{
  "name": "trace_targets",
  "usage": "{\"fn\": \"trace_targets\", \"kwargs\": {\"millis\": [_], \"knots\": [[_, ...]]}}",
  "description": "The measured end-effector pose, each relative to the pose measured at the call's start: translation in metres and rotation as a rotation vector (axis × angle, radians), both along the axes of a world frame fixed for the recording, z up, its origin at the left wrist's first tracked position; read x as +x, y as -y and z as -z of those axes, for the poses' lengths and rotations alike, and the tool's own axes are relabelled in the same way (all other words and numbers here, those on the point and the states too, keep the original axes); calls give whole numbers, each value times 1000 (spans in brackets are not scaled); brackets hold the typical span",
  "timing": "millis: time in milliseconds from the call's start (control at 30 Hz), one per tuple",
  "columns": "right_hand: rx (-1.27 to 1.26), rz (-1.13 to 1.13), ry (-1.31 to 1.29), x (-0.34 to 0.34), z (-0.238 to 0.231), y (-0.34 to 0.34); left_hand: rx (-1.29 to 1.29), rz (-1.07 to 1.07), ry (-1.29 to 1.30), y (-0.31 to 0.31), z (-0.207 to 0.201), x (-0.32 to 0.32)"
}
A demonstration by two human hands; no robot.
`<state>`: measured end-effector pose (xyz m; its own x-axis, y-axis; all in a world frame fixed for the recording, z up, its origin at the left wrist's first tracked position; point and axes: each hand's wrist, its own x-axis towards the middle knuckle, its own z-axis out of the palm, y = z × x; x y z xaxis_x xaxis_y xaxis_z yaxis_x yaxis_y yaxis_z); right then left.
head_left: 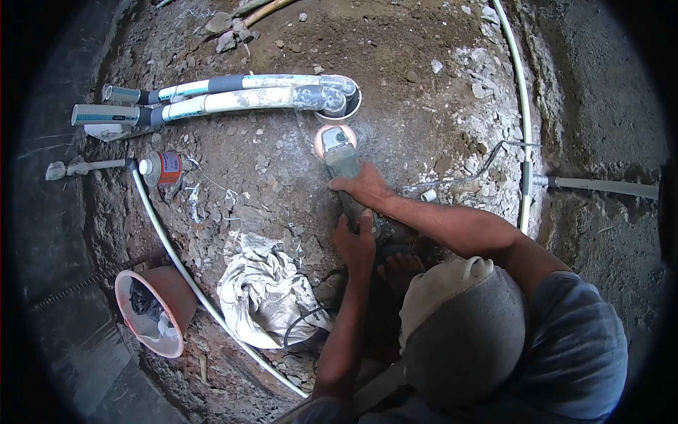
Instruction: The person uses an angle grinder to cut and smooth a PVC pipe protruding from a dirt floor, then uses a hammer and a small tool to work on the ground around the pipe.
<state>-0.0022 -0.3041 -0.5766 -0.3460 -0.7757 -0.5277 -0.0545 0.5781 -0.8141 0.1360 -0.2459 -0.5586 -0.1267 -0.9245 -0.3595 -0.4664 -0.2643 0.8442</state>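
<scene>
Neither of my hands shows in the head view. The two hands in view belong to another person, whose capped head (462, 332) and shoulder fill the lower right. That person's right hand (366, 185) grips the body of an angle grinder (342, 162), and their left hand (355, 240) holds its rear end. The grinder's pinkish disc (321, 143) is close to the pale rim of a wide pipe (355, 113) in the ground. Grey elbows sit in that pipe, joined to two white-and-grey pipes (240, 102) running left. Pale dust surrounds the disc.
A can with an orange label (168, 168) stands left. Below it are a pink bucket (189, 300) and a crumpled white sack (265, 290). Thin white pipes (161, 230) run along the left and right. A bent metal rod (487, 162) lies right, over rubble and soil.
</scene>
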Motion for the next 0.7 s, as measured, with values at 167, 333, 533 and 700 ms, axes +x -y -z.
{"fn": "trace_targets", "kwargs": {"millis": [167,333,533,700], "knots": [[-42,16,-8,-2,1,-5,-69,3,64,-7,13,0],[-27,12,15,-3,-5,-7,-71,9,17,-8,18,-2],[25,0,-36,-10,-1,-10,-73,15,19,-9,11,-7],[9,12,-48,-10,0,-11,-67,71,56,-11,27,-4]]}}
